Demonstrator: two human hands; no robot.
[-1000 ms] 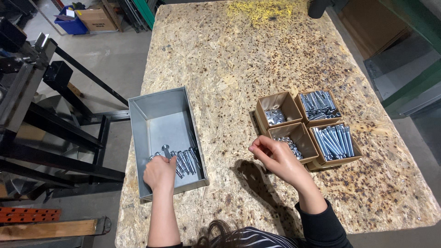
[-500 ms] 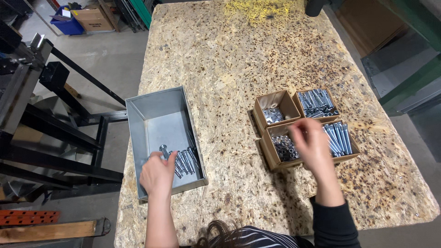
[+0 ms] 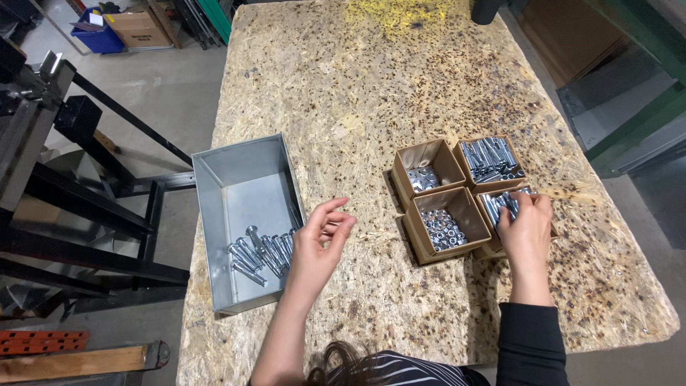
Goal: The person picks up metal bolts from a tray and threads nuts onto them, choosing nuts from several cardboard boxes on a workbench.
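Observation:
My left hand (image 3: pixel 319 246) hovers empty, fingers apart, just right of a grey metal bin (image 3: pixel 236 175) that holds several silver bolts (image 3: pixel 261 251). My right hand (image 3: pixel 525 229) reaches into the near right cardboard box of long bolts (image 3: pixel 500 202), its fingertips on the bolts there. Beside it stand a box of nuts (image 3: pixel 443 229), a box of washers (image 3: pixel 424 177) and a second box of bolts (image 3: pixel 491 159).
All of this rests on a chipboard table (image 3: pixel 371 93). A black metal frame (image 3: pixel 78 207) stands to the left on the floor. A cardboard box (image 3: pixel 139 28) and a blue bin (image 3: pixel 100 37) sit far back left.
My left hand has lifted out of the grey bin and moved right of it. My right hand has moved from the nut box to the near right bolt box.

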